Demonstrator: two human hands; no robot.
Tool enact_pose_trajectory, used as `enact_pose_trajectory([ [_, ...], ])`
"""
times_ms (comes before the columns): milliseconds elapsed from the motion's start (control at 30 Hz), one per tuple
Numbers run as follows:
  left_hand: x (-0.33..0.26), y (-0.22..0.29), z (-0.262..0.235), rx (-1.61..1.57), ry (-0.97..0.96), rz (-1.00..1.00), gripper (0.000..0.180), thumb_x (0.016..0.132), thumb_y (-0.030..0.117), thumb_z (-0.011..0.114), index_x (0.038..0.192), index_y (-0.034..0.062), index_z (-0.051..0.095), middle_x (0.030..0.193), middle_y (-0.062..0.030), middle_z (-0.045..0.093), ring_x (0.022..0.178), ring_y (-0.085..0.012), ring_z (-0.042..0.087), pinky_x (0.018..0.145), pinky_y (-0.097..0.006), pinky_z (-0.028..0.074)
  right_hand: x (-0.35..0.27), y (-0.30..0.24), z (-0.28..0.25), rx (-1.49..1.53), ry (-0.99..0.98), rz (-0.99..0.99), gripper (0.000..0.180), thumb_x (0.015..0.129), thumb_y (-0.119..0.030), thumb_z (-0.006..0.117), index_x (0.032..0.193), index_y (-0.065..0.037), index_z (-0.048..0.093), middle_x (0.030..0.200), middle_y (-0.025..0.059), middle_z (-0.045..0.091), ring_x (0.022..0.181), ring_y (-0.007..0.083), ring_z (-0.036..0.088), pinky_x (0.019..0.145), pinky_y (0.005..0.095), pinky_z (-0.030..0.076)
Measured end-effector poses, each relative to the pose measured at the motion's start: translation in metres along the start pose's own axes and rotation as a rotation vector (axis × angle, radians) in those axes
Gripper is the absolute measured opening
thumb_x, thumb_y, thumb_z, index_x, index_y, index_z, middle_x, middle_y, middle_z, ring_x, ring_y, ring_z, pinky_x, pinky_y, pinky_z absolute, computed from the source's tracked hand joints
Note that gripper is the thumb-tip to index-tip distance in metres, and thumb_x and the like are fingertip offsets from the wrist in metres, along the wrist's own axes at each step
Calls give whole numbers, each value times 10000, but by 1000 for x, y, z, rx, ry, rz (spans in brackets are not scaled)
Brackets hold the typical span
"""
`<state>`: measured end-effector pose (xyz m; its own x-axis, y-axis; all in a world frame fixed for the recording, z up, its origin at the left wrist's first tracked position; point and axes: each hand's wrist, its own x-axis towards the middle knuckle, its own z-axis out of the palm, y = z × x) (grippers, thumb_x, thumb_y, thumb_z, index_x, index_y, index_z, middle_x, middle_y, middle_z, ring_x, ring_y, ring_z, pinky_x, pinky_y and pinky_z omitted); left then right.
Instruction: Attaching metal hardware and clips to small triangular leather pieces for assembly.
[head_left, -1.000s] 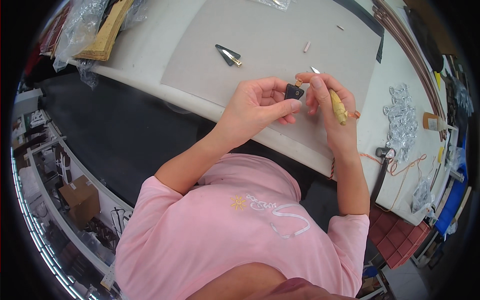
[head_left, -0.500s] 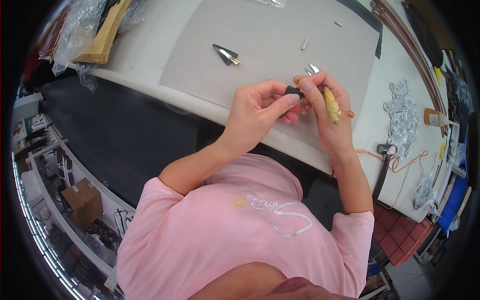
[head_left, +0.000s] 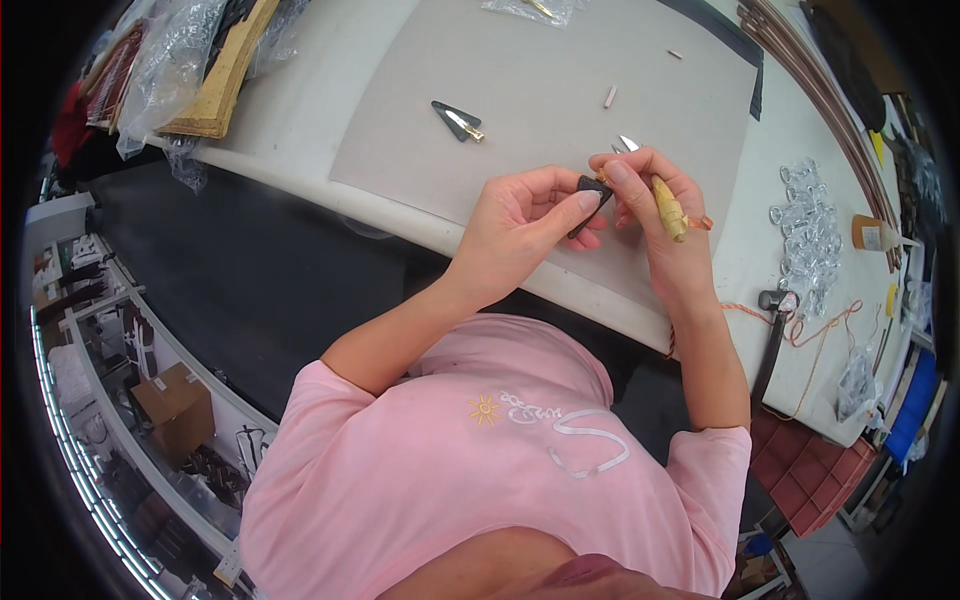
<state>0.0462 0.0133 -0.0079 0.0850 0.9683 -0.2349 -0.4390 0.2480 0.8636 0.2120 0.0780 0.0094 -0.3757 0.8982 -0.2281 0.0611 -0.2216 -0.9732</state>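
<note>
My left hand (head_left: 525,225) is closed on a small black flat piece (head_left: 590,205), pinched between thumb and fingers just beyond the table's near edge. At the piece's upper end, my right thumb and forefinger pinch a tiny gold-orange bit. Scissors are tucked in my right hand (head_left: 642,203); their silver blades (head_left: 627,145) stick out past the fingers, and a yellow-wrapped handle (head_left: 668,208) crosses the palm. An orange band shows beside that handle. On the grey mat (head_left: 400,150) lies a dark triangular piece with a silver-and-gold clip (head_left: 466,125) on top.
Two small pale sticks, the nearer one (head_left: 610,97) pinkish, lie on the mat. Clear rings (head_left: 810,235), a hammer (head_left: 775,305), orange cord (head_left: 830,325) and a bottle (head_left: 870,234) are at right. Plastic bags and a yellow board (head_left: 225,85) stand at far left.
The black piece has turned in my left fingers, so more of its flat side shows. My right hand has shifted slightly, still with the scissors in it. The whole view has moved a little.
</note>
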Motion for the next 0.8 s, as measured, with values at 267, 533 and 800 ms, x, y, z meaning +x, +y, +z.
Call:
enact_pose_trajectory([
  [267,0,0,-2,3,14,4,171,983,133,657,1052,-20,686,874,-78,710,724,-111,662,668,-245,531,1,4,2,85,-37,37,185,971,-204,689,969,-19,696,873,21,684,669,56,531,603,238,467],
  [533,-1,2,-3,68,20,16,184,976,156,666,1022,-19,696,855,-62,719,694,-82,642,625,-218,509,-3,3,5,-4,-48,-2,180,983,-185,671,984,-7,693,827,15,651,676,59,532,609,243,474],
  [800,3,6,-1,24,5,-19,202,963,151,682,1089,-7,692,912,-62,706,745,-117,676,665,-238,539,0,1,3,43,-7,35,223,991,-225,652,1049,-23,727,807,-14,636,711,46,522,631,217,443],
])
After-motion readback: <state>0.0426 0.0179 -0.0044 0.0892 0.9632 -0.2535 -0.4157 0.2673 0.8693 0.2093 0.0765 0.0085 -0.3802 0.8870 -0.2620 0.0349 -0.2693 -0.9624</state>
